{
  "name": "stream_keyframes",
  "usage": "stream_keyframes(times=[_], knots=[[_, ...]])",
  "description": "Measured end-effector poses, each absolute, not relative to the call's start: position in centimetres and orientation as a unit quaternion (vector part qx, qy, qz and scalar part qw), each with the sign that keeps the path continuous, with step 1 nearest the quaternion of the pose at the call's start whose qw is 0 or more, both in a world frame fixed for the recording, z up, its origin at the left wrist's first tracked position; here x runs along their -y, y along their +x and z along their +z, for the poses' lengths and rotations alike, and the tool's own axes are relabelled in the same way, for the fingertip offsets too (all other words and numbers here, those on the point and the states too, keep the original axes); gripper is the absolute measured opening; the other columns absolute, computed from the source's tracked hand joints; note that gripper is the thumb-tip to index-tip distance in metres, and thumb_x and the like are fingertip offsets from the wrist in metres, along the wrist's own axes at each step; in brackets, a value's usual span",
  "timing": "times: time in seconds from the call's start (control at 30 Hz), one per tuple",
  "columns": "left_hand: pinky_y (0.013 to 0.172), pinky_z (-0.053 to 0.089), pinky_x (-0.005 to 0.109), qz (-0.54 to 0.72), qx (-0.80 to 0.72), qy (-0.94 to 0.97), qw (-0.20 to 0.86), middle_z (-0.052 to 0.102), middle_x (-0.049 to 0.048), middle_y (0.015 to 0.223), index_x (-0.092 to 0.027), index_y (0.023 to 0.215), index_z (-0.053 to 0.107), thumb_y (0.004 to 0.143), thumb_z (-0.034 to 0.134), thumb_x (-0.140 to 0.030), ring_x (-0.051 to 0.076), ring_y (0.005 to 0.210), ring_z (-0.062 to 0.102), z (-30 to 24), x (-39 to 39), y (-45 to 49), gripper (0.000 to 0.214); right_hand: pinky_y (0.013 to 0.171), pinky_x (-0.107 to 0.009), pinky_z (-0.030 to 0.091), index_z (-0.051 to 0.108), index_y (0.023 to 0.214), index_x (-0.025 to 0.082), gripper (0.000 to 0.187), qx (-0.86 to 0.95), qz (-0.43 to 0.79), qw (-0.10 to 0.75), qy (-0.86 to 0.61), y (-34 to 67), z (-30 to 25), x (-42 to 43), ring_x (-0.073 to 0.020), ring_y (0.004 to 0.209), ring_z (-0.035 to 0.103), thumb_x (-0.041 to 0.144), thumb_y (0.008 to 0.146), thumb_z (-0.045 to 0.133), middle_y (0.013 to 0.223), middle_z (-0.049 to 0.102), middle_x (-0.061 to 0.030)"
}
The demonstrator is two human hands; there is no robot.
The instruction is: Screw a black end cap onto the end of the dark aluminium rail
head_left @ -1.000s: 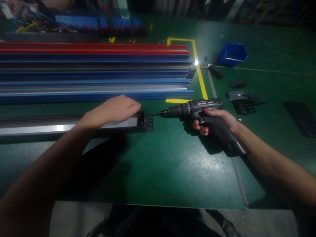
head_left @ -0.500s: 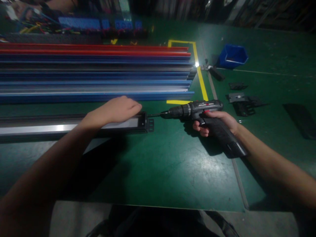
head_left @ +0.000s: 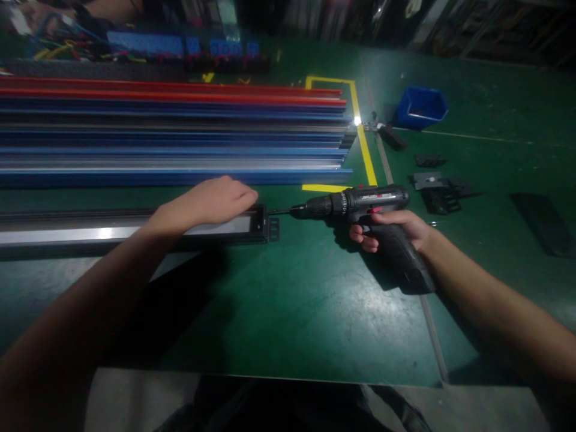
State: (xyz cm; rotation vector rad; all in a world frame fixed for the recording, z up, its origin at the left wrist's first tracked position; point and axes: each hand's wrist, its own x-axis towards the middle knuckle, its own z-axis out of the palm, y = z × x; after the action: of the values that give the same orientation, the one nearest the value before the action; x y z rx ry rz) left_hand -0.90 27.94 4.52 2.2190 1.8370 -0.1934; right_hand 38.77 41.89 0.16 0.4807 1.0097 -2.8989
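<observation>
A long black-and-silver metal profile [head_left: 126, 232] lies along the left side, with a black slotted end cap [head_left: 272, 230] on its right end. My left hand [head_left: 216, 201] is laid over the profile close to that end, its fingers bent over the far side and partly hidden. In my right hand [head_left: 400, 231] is a black cordless drill [head_left: 375, 199], gripped by its handle with fingers round the trigger area. The drill is level and points left. Its long bit [head_left: 281, 210] reaches the upper corner of the end cap; any screw there is too small to make out.
Behind the profile lie several red and blue rails [head_left: 180, 174], beside yellow tape [head_left: 369, 156]. A blue bin [head_left: 420, 108], a black-handled tool [head_left: 393, 137], black brackets [head_left: 438, 192] and a dark flat piece [head_left: 542, 223] lie to the right. Another person's arm [head_left: 114, 7] shows at the far left.
The drill's handle end has swung slightly left and down, with the bit still at the end cap. My left hand and the profile look unchanged; the view has shifted slightly.
</observation>
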Motion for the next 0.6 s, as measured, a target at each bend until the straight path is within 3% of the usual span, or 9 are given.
stream_keyframes(times=[0.6], knots=[[0.066,0.035,0.033,-0.074,-0.639,0.753,0.14,0.072,0.0052,0.089,-0.022,0.085,0.069,0.105,0.026,-0.045,0.02,0.074,0.06,4.9,-27.82,-0.38,0.052,0.066,-0.026,0.056,0.065,0.123,0.007,0.033,-0.381,-0.908,-0.018,0.175,38.61,0.56,-41.32,-0.0127,0.07,0.066,0.023,0.095,0.073,0.098,0.075,-0.0121]])
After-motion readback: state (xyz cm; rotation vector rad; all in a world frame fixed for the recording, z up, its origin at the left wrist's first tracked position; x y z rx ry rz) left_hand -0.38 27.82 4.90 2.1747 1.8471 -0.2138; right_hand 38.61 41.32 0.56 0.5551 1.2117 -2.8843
